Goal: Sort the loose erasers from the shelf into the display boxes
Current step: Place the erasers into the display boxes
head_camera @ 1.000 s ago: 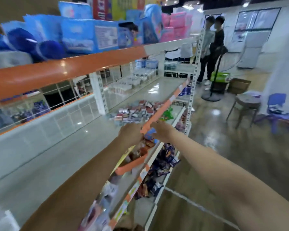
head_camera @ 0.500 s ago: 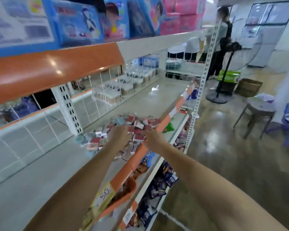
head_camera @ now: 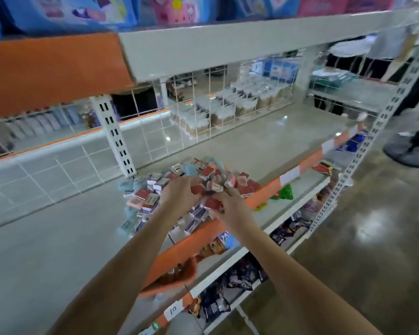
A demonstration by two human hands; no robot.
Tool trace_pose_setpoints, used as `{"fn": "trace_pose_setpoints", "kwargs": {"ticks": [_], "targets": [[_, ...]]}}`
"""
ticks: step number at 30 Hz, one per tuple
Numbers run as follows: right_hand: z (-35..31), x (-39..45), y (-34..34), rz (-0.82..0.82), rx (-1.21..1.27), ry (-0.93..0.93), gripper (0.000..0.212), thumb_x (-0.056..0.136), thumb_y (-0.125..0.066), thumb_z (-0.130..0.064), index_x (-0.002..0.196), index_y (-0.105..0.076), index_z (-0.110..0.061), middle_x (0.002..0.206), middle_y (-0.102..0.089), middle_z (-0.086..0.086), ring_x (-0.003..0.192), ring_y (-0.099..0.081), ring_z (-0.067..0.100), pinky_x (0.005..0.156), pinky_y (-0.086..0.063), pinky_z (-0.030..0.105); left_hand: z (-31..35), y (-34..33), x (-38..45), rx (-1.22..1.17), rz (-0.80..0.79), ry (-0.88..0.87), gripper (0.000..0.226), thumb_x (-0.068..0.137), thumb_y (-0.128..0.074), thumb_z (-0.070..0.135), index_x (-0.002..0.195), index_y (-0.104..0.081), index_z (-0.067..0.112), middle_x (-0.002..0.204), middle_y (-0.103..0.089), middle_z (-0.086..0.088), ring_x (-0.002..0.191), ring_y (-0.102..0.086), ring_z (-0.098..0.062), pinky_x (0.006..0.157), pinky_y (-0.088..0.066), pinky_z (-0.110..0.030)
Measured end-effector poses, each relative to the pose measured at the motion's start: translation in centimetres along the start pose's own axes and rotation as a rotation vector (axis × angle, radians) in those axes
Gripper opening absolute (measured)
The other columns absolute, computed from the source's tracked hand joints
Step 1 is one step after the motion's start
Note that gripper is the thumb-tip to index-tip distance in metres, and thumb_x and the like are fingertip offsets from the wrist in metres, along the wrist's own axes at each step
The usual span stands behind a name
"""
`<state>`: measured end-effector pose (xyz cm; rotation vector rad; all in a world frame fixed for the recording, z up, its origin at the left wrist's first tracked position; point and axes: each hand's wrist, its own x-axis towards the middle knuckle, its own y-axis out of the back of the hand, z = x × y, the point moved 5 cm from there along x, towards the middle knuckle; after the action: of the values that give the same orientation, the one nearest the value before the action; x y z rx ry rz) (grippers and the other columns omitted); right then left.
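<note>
Evidently early: both hands, left and right, sit close together, fingers curled into the erasers heaped on the shelf near its front edge. No display boxes visible; at 5 o'clock, an orange basket. Sorting remains.

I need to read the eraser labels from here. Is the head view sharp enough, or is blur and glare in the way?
Head view: not sharp enough. The eraser pile is smeared, so its labels are unreadable. Both the left hand and right hand are soft-edged in the pile. The shelf carries bright light reflections, the floor glares too, and straight rails bow from wide-angle distortion.
</note>
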<state>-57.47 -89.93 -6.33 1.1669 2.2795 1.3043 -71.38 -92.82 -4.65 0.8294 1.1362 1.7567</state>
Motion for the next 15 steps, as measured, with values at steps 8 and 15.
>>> {"fn": "trace_pose_setpoints", "kwargs": {"ticks": [8, 15], "targets": [[-1.6, 1.8, 0.5, 0.057, 0.168, 0.206, 0.036, 0.087, -0.064, -0.025, 0.121, -0.060, -0.013, 0.105, -0.051, 0.002, 0.095, -0.052, 0.016, 0.083, -0.044, 0.025, -3.2, 1.9, -3.6, -0.147, 0.185, 0.230, 0.030, 0.084, -0.067, 0.029, 0.113, -0.061, 0.022, 0.096, -0.064, 0.008, 0.077, -0.057, -0.011, 0.055, -0.038, -0.018], [-7.5, 1.2, -3.1, 0.041, 0.278, 0.375, 0.034, 0.082, -0.069, -0.014, 0.115, -0.063, -0.005, 0.111, -0.060, 0.012, 0.101, -0.057, 0.023, 0.087, -0.040, 0.019, -7.4, 5.5, -10.9, -0.294, 0.467, 0.422, 0.026, 0.080, -0.068, 0.023, 0.104, -0.061, 0.020, 0.095, -0.063, 0.009, 0.085, -0.059, -0.010, 0.069, -0.042, -0.025]]}}
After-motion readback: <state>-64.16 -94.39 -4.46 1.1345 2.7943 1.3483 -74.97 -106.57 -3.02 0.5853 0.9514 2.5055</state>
